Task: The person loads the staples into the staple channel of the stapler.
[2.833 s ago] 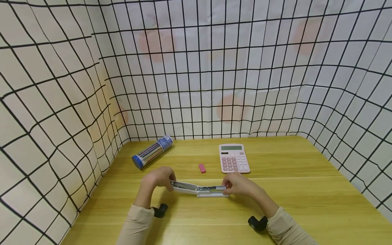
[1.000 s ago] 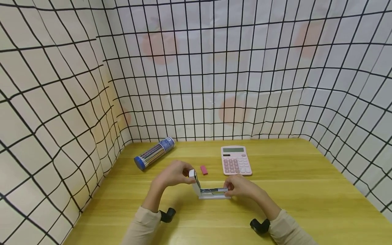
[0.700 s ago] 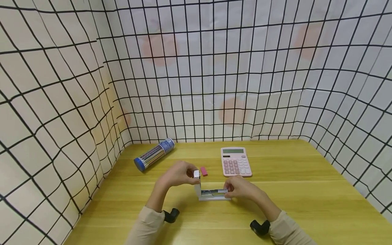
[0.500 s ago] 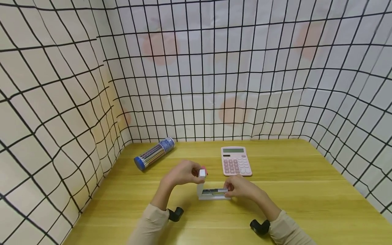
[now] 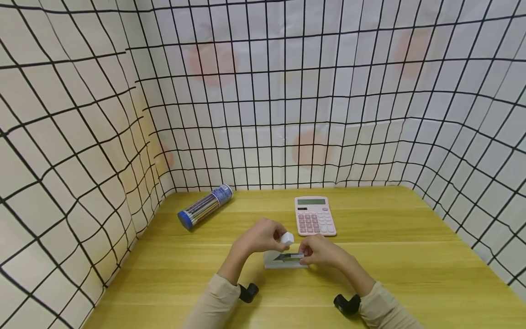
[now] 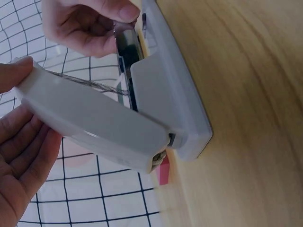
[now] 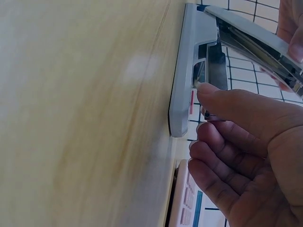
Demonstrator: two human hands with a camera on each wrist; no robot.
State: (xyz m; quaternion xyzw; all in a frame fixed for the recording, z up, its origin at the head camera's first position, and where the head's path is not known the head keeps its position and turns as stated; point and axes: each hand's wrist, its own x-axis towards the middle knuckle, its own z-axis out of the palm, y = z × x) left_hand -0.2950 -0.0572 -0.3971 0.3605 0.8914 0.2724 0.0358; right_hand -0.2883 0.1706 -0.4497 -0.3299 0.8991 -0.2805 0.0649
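Note:
A white stapler (image 5: pixel 269 262) stands on the table with its top cover (image 6: pixel 94 118) swung partly up from the base. My left hand (image 5: pixel 263 236) grips the free end of that cover between thumb and fingers. My right hand (image 5: pixel 322 250) pinches the front end of the metal staple magazine (image 7: pixel 218 68), just above the base. A thin spring (image 6: pixel 90 84) stretches between cover and magazine in the left wrist view. Whether staples lie in the magazine I cannot tell.
Behind the stapler lies a pink calculator (image 5: pixel 315 215). A clear tube of pencils (image 5: pixel 205 207) with a blue end lies at the back left. A small pink block (image 6: pixel 164 171) shows past the stapler, hidden in the head view. Grid-patterned cloth (image 5: pixel 263 114) walls the table.
My left hand has swung the stapler's cover from laid back on the left, up through upright, and over to the right toward the magazine. My right hand keeps its pinch in place.

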